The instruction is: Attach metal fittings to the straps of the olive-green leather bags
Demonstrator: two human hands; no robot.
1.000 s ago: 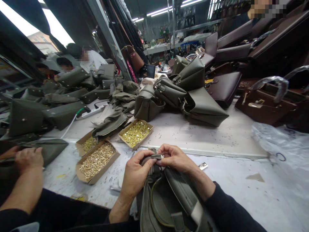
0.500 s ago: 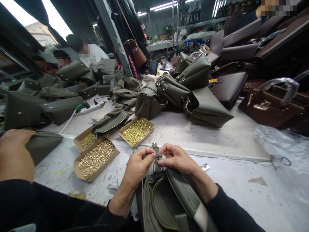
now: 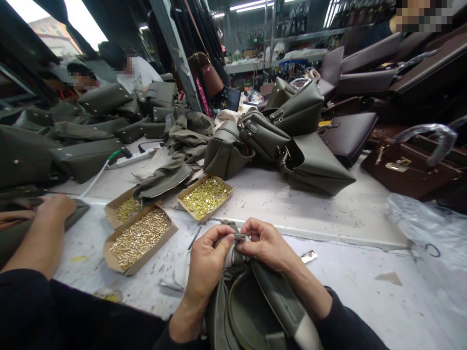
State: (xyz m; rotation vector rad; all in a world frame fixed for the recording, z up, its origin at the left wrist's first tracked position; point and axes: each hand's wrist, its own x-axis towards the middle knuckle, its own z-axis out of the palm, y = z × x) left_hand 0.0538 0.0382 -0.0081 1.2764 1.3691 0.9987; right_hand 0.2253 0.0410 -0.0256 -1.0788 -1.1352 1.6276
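Observation:
An open olive-green handbag [image 3: 251, 311] lies in front of me at the table's near edge. My left hand [image 3: 207, 265] and my right hand [image 3: 264, 243] meet at its top rim, both pinched on a small strap tab [image 3: 239, 238] of the bag. The fingers of both hands are curled closed around that tab. A small silver metal fitting [image 3: 308, 256] lies on the table just right of my right hand.
Three cardboard trays of small brass fittings [image 3: 140, 238] [image 3: 205, 197] [image 3: 124, 210] stand to the left. Olive bags [image 3: 310, 165] and dark brown bags [image 3: 408, 165] are piled behind. A co-worker's hand [image 3: 54, 209] rests on an olive piece at left. Clear plastic [image 3: 430, 228] lies at right.
My hands stay pinched on the tab with small finger shifts. The co-worker's hand at left has moved across the olive piece. The view has drifted slightly.

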